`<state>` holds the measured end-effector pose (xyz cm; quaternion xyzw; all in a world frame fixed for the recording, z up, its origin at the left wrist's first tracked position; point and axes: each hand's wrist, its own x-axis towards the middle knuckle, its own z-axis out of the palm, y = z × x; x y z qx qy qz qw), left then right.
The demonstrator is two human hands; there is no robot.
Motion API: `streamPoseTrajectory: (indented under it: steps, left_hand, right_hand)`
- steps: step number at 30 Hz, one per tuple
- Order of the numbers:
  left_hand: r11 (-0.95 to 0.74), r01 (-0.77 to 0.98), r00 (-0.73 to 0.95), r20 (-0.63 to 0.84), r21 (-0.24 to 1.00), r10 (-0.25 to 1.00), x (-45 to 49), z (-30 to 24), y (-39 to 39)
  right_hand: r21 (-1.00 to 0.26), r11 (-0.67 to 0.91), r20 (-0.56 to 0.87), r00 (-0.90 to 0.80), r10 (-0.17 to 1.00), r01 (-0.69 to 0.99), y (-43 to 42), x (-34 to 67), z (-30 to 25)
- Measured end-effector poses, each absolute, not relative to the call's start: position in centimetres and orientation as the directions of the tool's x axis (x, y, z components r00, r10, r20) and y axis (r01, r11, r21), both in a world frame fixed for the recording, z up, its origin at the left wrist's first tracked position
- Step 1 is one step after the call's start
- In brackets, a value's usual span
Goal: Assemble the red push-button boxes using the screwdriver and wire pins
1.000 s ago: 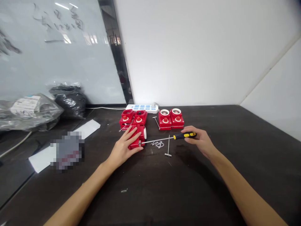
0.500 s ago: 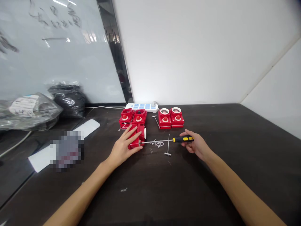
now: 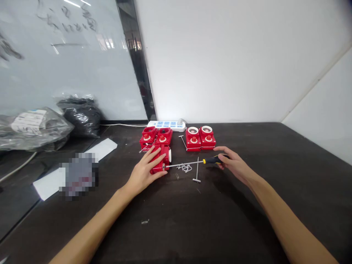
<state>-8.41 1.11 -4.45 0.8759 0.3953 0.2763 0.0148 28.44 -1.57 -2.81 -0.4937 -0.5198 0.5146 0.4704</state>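
Note:
My left hand [image 3: 143,171] is spread over a red box [image 3: 165,151] lying on its side on the dark table, gripping it between fingers and thumb. A white ring faces right on the box. My right hand [image 3: 233,163] is closed round the black and yellow handle of a screwdriver [image 3: 210,160]. The shaft reaches left, its tip at a fitting on the box's near end beside my left thumb. Under the shaft lie small white loops [image 3: 186,168] and a metal T-shaped rod [image 3: 197,170].
Behind are two red boxes with white rings [image 3: 200,139] and two without [image 3: 156,136]. Another T-shaped rod [image 3: 182,142] leans near them. A white power strip [image 3: 166,125] is at the back. Plastic bags [image 3: 79,115], white paper [image 3: 103,149] and a blurred-out item [image 3: 81,176] are on the left.
My right hand has turned and its grip on the screwdriver handle has shifted, with the fingers now further over the handle's end. My left hand and the box stay in place.

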Motion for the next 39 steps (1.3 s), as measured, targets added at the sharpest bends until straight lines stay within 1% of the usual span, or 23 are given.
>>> streamPoseTrajectory:
  steps: [2, 4, 6, 8, 10, 12, 14, 16, 19, 22, 24, 25, 27, 29, 31, 33, 35, 39]
  left_hand:
    - [-0.694, 0.68, 0.541, 0.477, 0.238, 0.693, -8.4, -4.5, 1.1]
    - [-0.705, 0.675, 0.555, 0.481, 0.216, 0.679, -8.4, -4.4, 1.2]
    - [-0.72, 0.672, 0.578, 0.482, 0.177, 0.658, -8.4, -4.3, 1.2]
    - [-0.734, 0.667, 0.606, 0.479, 0.13, 0.635, -8.3, -4.1, 1.2]
    - [-0.743, 0.663, 0.629, 0.473, 0.089, 0.617, -8.2, -3.9, 1.1]
    - [-0.742, 0.668, 0.64, 0.463, 0.057, 0.613, -8.0, -3.6, 0.9]
    - [-0.732, 0.68, 0.641, 0.456, 0.036, 0.618, -7.8, -3.5, 0.8]
    - [-0.722, 0.691, 0.636, 0.45, 0.027, 0.626, -7.7, -3.4, 0.6]
    - [-0.712, 0.701, 0.627, 0.444, 0.037, 0.64, -7.6, -3.6, 0.4]
    - [-0.706, 0.706, 0.613, 0.45, 0.057, 0.65, -7.6, -3.8, 0.4]
    - [-0.707, 0.704, 0.604, 0.467, 0.067, 0.646, -7.6, -4.0, 0.4]
    - [-0.708, 0.703, 0.6, 0.476, 0.068, 0.642, -7.6, -4.1, 0.5]
    - [-0.707, 0.705, 0.594, 0.493, 0.063, 0.636, -7.5, -4.3, 0.6]
    - [-0.702, 0.71, 0.589, 0.504, 0.05, 0.632, -7.4, -4.5, 0.6]
    - [-0.698, 0.715, 0.586, 0.51, 0.04, 0.63, -7.3, -4.7, 0.6]
    - [-0.693, 0.719, 0.58, 0.512, 0.042, 0.633, -7.3, -4.7, 0.6]
    - [-0.69, 0.722, 0.575, 0.514, 0.047, 0.637, -7.3, -4.7, 0.6]
    - [-0.697, 0.716, 0.58, 0.515, 0.05, 0.632, -7.3, -4.7, 0.6]
  right_hand:
    - [-0.997, 0.062, 0.06, -0.047, 0.997, 0.052, -1.6, 28.3, -2.9]
    - [-0.997, 0.077, 0.078, 0.007, 0.997, 0.022, -1.6, 28.0, -3.1]
    - [-0.998, 0.038, 0.036, 0.049, 0.998, -0.04, -1.5, 27.6, -3.3]
    - [-0.997, -0.038, -0.042, 0.057, 0.997, -0.07, -1.4, 27.3, -3.4]
    - [-0.991, -0.13, -0.131, 0.065, 0.989, -0.014, -1.3, 27.2, -3.5]
    - [-0.976, -0.188, -0.177, 0.099, 0.979, 0.113, -1.2, 27.2, -3.5]
    - [-0.955, -0.198, -0.17, 0.137, 0.976, 0.221, -1.2, 27.3, -3.4]
    - [-0.952, -0.184, -0.151, 0.15, 0.977, 0.244, -1.2, 27.4, -3.1]
    - [-0.97, -0.126, -0.099, 0.133, 0.986, 0.21, -1.4, 27.6, -2.8]
    - [-0.984, 0.01, 0.013, 0.017, 1.0, 0.176, -1.5, 28.1, -2.6]
    - [-0.991, 0.081, 0.074, -0.063, 0.995, 0.108, -1.5, 28.4, -2.6]
    - [-0.994, 0.091, 0.086, -0.082, 0.993, 0.054, -1.6, 28.5, -2.5]
    - [-0.996, 0.059, 0.064, -0.09, 0.994, -0.065, -1.6, 28.5, -2.5]
    - [-0.991, -0.026, -0.014, -0.083, 0.996, -0.135, -1.6, 28.2, -2.5]
    - [-0.989, -0.123, -0.121, -0.031, 0.992, -0.086, -1.5, 27.9, -2.8]
    - [-0.985, -0.172, -0.172, 0.05, 0.984, 0.003, -1.4, 27.6, -3.1]
    - [-0.988, -0.149, -0.147, 0.09, 0.985, 0.024, -1.3, 27.4, -3.4]
    - [-0.998, -0.048, -0.05, 0.071, 0.996, -0.033, -1.3, 27.5, -3.3]
